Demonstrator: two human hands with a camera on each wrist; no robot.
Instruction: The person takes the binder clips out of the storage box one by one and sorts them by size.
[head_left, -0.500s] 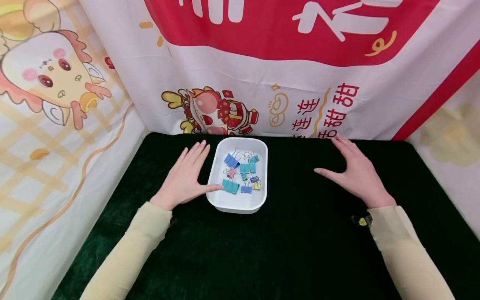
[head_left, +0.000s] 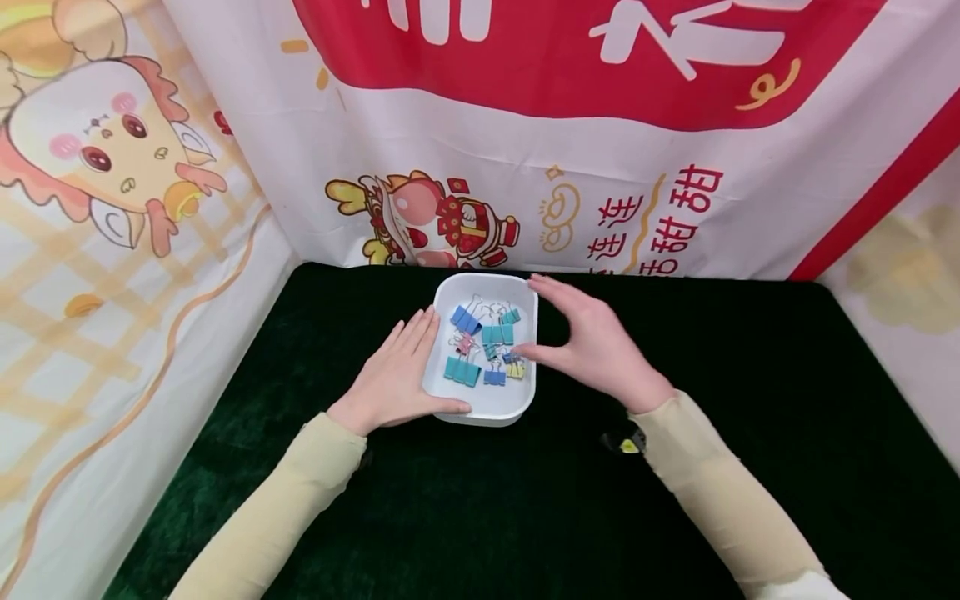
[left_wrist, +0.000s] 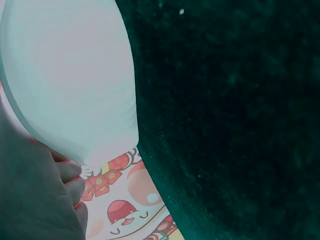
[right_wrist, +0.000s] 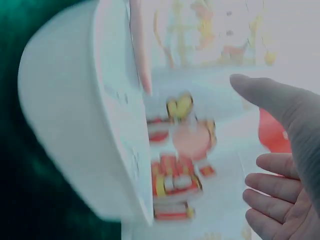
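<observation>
Touching white tub of colourful clips with left hand, fingers straight | hovering alongside with right hand, thumb spread from fingers

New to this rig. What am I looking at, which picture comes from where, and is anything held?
No robot here: it's bare-handed human work. The wide picture is shot from the head, looking forward and down; the other two are shot from the wrists, each facing its own hand's work. A white tray stands on a dark green cloth, with blue, teal, pink and yellow binder clips in it. The left hand is at the tray's left side, the right hand at its right. Both have fingers extended, and neither grips a clip. Whether the right one touches the tray is hard to tell.
</observation>
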